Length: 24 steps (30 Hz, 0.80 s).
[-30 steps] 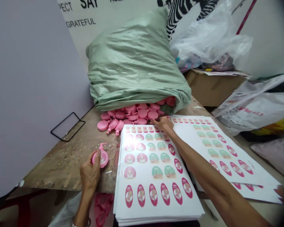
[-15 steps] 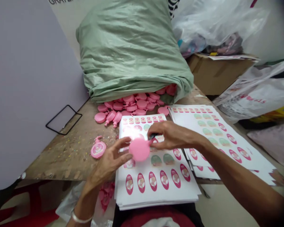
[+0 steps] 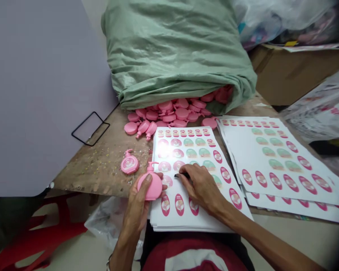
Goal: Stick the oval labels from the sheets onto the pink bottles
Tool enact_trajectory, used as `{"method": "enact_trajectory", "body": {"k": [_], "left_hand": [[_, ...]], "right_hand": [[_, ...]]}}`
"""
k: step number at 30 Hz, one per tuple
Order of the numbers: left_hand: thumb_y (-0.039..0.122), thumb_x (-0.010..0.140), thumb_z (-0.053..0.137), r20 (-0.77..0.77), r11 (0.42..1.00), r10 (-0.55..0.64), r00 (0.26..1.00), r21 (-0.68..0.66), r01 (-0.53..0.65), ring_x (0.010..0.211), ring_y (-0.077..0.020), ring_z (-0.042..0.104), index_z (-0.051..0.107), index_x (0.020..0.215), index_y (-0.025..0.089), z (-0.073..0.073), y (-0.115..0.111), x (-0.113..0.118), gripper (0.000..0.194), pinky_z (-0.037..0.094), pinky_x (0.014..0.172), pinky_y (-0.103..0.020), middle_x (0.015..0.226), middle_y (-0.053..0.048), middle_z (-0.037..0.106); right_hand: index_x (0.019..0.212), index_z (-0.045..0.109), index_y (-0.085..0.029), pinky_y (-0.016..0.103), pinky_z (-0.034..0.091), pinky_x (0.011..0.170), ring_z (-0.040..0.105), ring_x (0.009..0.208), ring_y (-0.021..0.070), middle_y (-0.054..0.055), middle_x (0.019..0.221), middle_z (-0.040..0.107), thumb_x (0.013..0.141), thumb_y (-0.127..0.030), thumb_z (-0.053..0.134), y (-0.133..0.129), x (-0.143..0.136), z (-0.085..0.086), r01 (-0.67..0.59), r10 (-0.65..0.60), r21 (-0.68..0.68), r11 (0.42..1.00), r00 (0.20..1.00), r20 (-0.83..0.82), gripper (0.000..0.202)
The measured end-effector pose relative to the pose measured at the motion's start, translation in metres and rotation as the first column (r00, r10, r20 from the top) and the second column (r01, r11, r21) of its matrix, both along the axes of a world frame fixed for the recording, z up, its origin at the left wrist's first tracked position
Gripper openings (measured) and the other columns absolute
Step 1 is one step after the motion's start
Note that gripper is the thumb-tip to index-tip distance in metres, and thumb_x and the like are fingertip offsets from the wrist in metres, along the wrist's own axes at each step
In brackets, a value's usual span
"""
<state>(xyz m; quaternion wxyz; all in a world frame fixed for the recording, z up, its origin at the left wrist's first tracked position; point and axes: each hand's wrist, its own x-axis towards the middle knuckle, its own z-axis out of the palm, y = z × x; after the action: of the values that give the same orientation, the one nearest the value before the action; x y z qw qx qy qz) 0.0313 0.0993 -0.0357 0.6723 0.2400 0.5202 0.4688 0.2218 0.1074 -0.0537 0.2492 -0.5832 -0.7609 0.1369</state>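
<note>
My left hand (image 3: 141,192) grips a flat, round pink pump bottle (image 3: 150,187), held upright with its pump at the top and a plain face showing. A thin dark tool (image 3: 177,175) is pinched in my right hand (image 3: 199,184); its tip is at a round pink sticker (image 3: 167,183) on the sticker sheets (image 3: 200,222). Most of the tool is hidden by my fingers, and I cannot tell its kind. Left of the sheets, a pink bottle with a label on its face (image 3: 129,164) lies on the table (image 3: 101,165).
A large green sack (image 3: 180,52) spills several pink bottles (image 3: 182,113) at the back. More sticker sheets (image 3: 243,150) lie on the right. A black wire frame (image 3: 90,128) stands by a pale panel (image 3: 48,94) on the left. Behind on the right is a cardboard box (image 3: 296,75).
The pink bottle has passed from between both hands into my left hand alone, now upright and lower left. My right hand has let go of its pump and come down onto the sheet.
</note>
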Motion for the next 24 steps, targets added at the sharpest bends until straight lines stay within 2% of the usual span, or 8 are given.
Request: {"method": "enact_trajectory", "body": {"k": [4,9,14,19,24], "left_hand": [[0.041,0.079,0.070,0.013,1.000,-0.009,1.000,-0.008,0.010,0.080,-0.0221,0.071,0.060,0.117,0.012,-0.003,-0.006,0.004,0.049,0.060,0.067,-0.030,0.114,-0.017,0.068],[0.046,0.079,0.068,-0.031,0.998,-0.050,0.998,0.039,0.052,0.079,-0.0222,0.072,0.059,0.122,0.015,-0.010,-0.009,0.002,0.054,0.060,0.068,-0.030,0.120,-0.016,0.065],[0.046,0.082,0.065,-0.058,0.995,-0.080,0.995,0.060,0.084,0.077,-0.0199,0.072,0.059,0.122,0.017,-0.015,-0.008,0.001,0.050,0.058,0.067,-0.027,0.121,-0.014,0.065],[0.048,0.082,0.064,-0.090,0.992,-0.105,0.990,0.056,0.110,0.071,-0.0177,0.071,0.059,0.122,0.019,-0.014,-0.007,0.001,0.049,0.056,0.064,-0.024,0.105,-0.009,0.071],[0.048,0.081,0.065,-0.122,0.993,-0.091,0.988,0.066,0.099,0.069,-0.0151,0.069,0.061,0.119,0.019,-0.014,-0.007,0.000,0.049,0.054,0.065,-0.023,0.102,-0.007,0.071]], "right_hand": [[0.086,0.059,-0.017,0.033,0.033,0.072,0.053,0.075,0.0188,0.004,0.079,0.063,0.093,-0.021,0.050,0.000,-0.013,-0.005,0.014,-0.024,0.143,0.990,0.998,0.064,0.012],[0.082,0.061,-0.017,0.034,0.030,0.071,0.051,0.074,0.0190,0.005,0.076,0.062,0.093,-0.020,0.049,-0.001,-0.016,-0.008,0.011,-0.049,0.214,0.977,0.984,0.174,0.016],[0.076,0.058,-0.017,0.033,0.030,0.070,0.050,0.070,0.0177,0.003,0.070,0.059,0.090,-0.018,0.050,-0.002,-0.014,-0.011,-0.008,-0.011,0.179,0.984,0.995,0.103,0.017],[0.075,0.055,-0.018,0.032,0.032,0.069,0.050,0.070,0.0179,0.004,0.070,0.060,0.089,-0.022,0.052,-0.003,-0.014,-0.011,-0.006,0.001,0.117,0.993,0.999,0.043,0.014],[0.077,0.055,-0.019,0.034,0.034,0.069,0.051,0.069,0.0185,0.005,0.072,0.063,0.087,-0.027,0.058,-0.004,-0.016,-0.010,-0.019,0.015,0.198,0.980,1.000,0.026,0.014]]}}
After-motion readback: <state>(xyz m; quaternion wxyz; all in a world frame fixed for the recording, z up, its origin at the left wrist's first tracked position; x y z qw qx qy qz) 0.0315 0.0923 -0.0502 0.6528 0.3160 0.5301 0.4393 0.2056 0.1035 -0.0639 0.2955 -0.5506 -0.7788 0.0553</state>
